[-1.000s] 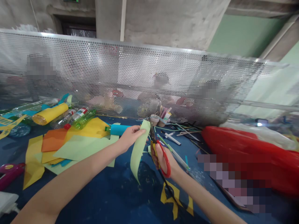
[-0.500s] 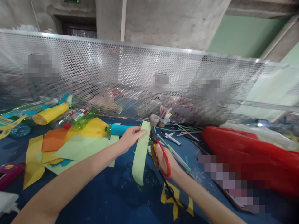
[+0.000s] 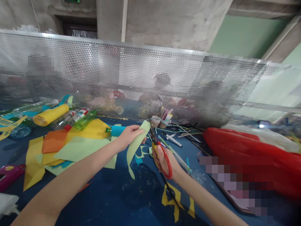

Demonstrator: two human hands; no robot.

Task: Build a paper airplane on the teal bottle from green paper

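Note:
My left hand (image 3: 127,135) pinches the top of a light green paper strip (image 3: 134,147) that hangs and curls down over the blue table (image 3: 113,194). My right hand (image 3: 164,160) grips red-handled scissors (image 3: 162,155), fingers through the loops, blades pointing up beside the strip's upper edge. The two hands are close together above the table's middle.
Sheets of green, yellow and orange paper (image 3: 70,144) lie to the left, with plastic bottles (image 3: 77,119) and a yellow roll (image 3: 50,114) behind. A red plastic bag (image 3: 246,157) fills the right. Straws and pens (image 3: 174,138) lie near a perforated metal screen (image 3: 141,78); people sit beyond it.
The paper strip has twisted and curled, its lower end swinging left and narrowing. My left hand rose slightly. The scissors hand stayed nearly in place.

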